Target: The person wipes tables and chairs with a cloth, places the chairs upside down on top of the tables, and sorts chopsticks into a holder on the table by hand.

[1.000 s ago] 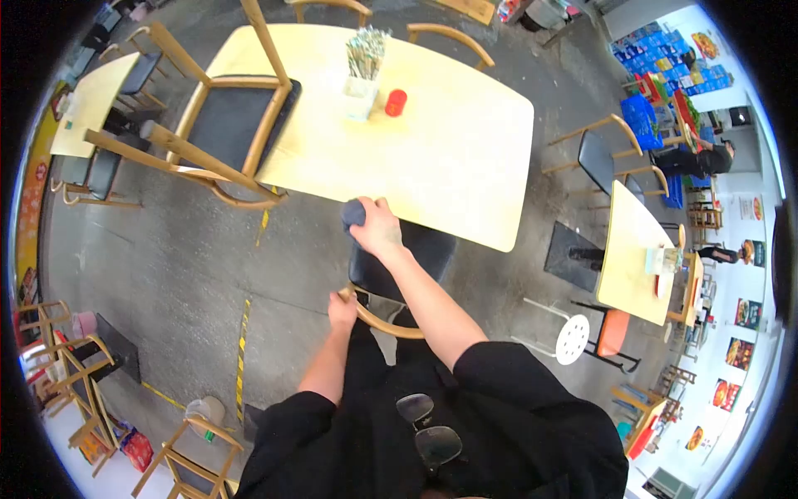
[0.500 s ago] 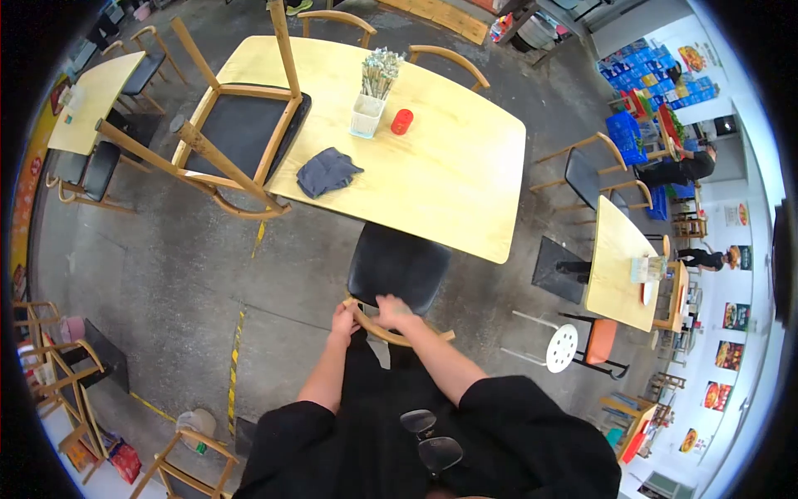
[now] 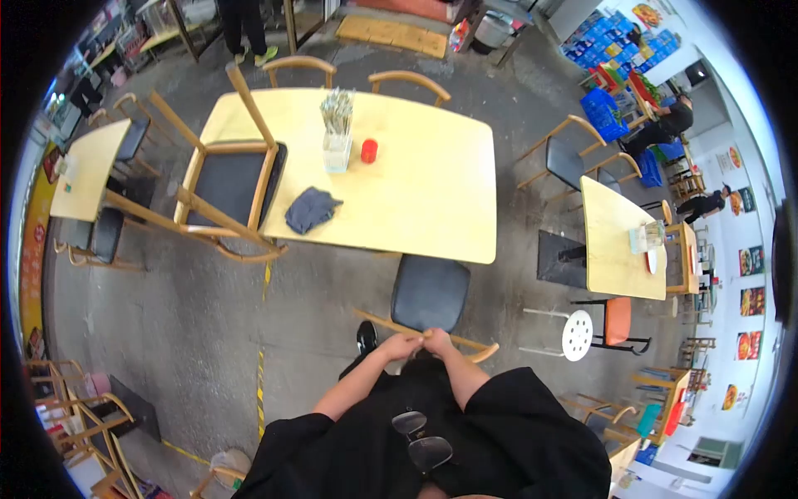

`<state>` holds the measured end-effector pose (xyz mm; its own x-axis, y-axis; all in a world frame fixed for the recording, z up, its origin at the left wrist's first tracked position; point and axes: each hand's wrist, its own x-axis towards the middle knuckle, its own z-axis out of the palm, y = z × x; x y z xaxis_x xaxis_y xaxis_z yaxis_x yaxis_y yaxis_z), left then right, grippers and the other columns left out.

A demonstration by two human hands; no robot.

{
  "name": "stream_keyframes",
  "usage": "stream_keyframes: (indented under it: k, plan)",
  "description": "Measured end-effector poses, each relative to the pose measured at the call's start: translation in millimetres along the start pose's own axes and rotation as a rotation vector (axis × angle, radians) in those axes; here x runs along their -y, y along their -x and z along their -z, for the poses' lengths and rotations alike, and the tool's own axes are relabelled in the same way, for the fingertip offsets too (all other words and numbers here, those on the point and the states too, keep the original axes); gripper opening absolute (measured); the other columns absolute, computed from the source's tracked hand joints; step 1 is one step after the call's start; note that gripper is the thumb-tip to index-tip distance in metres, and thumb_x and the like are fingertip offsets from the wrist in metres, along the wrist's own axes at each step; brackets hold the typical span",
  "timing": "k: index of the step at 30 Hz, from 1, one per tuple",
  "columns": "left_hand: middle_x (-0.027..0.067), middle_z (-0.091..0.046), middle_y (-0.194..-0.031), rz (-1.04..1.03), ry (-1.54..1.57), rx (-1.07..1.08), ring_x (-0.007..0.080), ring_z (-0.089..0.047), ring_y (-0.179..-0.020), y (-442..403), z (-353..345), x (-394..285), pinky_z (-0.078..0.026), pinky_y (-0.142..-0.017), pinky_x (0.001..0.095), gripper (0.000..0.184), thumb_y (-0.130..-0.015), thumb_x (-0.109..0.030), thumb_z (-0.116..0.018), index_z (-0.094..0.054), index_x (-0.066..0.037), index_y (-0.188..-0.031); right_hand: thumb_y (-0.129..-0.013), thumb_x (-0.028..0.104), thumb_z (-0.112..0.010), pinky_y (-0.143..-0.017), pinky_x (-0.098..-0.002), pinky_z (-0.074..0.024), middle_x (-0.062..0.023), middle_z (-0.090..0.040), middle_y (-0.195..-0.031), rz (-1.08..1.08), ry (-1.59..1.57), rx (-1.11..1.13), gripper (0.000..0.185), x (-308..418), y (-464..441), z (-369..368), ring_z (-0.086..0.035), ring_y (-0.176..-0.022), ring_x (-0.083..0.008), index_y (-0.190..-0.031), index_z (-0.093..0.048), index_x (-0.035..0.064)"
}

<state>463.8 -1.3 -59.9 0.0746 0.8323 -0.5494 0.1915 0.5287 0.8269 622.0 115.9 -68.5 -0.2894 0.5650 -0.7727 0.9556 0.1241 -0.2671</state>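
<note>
A wooden chair with a black seat (image 3: pixel 430 293) stands at the near side of the long light-wood table (image 3: pixel 432 200). Its curved backrest is right in front of my body. My left hand (image 3: pixel 402 345) is closed on the middle of the backrest rail. Close beside it, my right hand (image 3: pixel 437 340) grips the same rail; the two hands almost touch. On the table lies a crumpled dark grey cloth (image 3: pixel 312 209). A white holder (image 3: pixel 337 155) with wrapped utensils and a red round container (image 3: pixel 369 150) stand farther back.
An upturned chair (image 3: pixel 229 187) rests on the table's left end, legs up. Two chairs stand at its far side. To the right are a white stool (image 3: pixel 577 335), an orange chair (image 3: pixel 618 321) and a smaller table (image 3: pixel 615 241). Other people are in the background.
The chair has shifted right and turned relative to the table. My left hand has moved from the rail's left end to its middle, beside my right hand. My view has turned too.
</note>
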Motion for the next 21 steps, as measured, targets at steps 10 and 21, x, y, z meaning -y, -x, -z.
stream_keyframes:
  k: [10, 21]
  plan:
    - [0.0212, -0.072, -0.111, 0.39, -0.401, -0.21, 0.0381, -0.067, -0.11, 84.4, 90.5, 66.8, -0.051, -0.097, 0.0453, 0.054, -0.091, -0.055, -0.058, -0.075, -0.007, -0.108, -0.083, 0.042, -0.074, -0.093, -0.0484, -0.0534, -0.0181, -0.071, -0.114, -0.126, -0.27, -0.445, 0.042, -43.2, 47.1, 98.9, -0.066, -0.111, -0.0379, -0.111, -0.072, 0.0116]
    - [0.0241, -0.072, -0.081, 0.44, -0.016, -0.616, 0.0326, -0.072, -0.08, 89.6, 37.9, 113.9, -0.055, -0.074, 0.0421, 0.051, -0.09, -0.044, -0.067, -0.073, 0.007, -0.091, -0.081, 0.031, -0.077, -0.06, -0.0398, -0.0561, -0.0131, -0.072, -0.077, -0.389, -0.741, -0.738, 0.033, -213.1, 128.9, 108.9, -0.07, -0.06, -0.0245, -0.1, -0.072, 0.0047]
